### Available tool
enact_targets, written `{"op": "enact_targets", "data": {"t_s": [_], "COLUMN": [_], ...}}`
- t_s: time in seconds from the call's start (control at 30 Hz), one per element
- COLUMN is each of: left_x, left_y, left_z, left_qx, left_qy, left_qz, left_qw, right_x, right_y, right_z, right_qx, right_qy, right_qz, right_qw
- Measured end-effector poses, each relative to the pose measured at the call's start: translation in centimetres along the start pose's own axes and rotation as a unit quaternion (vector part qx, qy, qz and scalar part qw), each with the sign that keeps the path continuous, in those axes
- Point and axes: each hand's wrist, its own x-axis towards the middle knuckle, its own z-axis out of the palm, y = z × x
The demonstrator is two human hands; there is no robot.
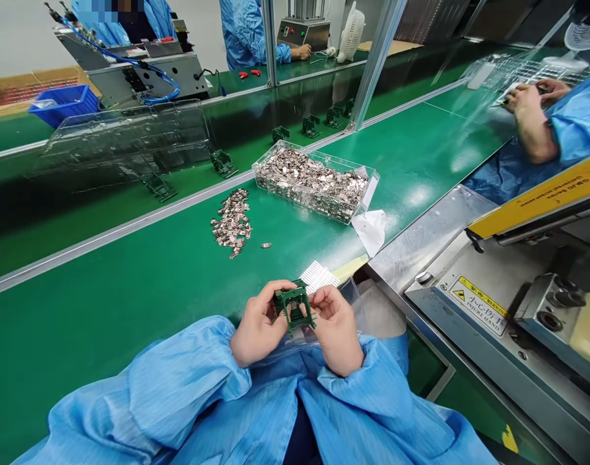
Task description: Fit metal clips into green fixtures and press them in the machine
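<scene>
Close to my body, both my hands hold a small dark green fixture [294, 305] between them. My left hand [257, 325] grips its left side with curled fingers. My right hand [337, 328] pinches its right side. A small metal part seems to sit in the fixture's middle. Further out on the green table [130, 278] lies a loose pile of small metal clips [232, 223], with one stray clip [266, 245] beside it. A clear plastic box [315, 182] full of the same clips stands behind them.
A metal machine [518, 303] with a yellow warning label stands at my right. A white cloth [371, 229] lies by the box. Several green fixtures [319, 123] ride on the conveyor. A clear tray stack [125, 139] sits far left. A co-worker's hand [530, 106] works at right.
</scene>
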Motion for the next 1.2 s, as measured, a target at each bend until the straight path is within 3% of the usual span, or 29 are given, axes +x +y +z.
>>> {"op": "enact_targets", "data": {"t_s": [0.27,0.4,0.57,0.63,0.77,0.9,1.2], "left_x": [-0.5,-0.3,2.5,4.1,6.6,6.9,5.5], "left_y": [0.0,0.5,1.4,1.2,-0.2,-1.3,-2.4], "left_z": [1.2,1.7,2.0,2.5,4.0,4.8,5.3], "left_qx": [0.004,-0.028,-0.112,-0.133,-0.156,-0.145,-0.088], "left_qy": [-0.017,-0.029,0.046,0.071,0.058,0.065,0.055], "left_qz": [0.004,-0.023,-0.048,-0.038,-0.021,-0.009,0.03], "left_qw": [1.0,0.999,0.991,0.988,0.986,0.987,0.994], "right_x": [-0.8,-1.1,-1.0,-0.7,0.1,0.5,0.5], "right_y": [0.3,0.0,1.6,2.9,4.8,5.8,7.2], "right_z": [-0.9,-2.7,-6.6,-7.2,-5.7,-3.9,-5.3], "right_qx": [0.008,-0.007,-0.068,-0.097,-0.115,-0.116,-0.156], "right_qy": [0.01,-0.007,0.043,0.03,-0.013,0.004,-0.005], "right_qz": [-0.011,-0.028,-0.011,0.007,0.005,-0.026,-0.107], "right_qw": [1.0,1.0,0.997,0.995,0.993,0.993,0.982]}}
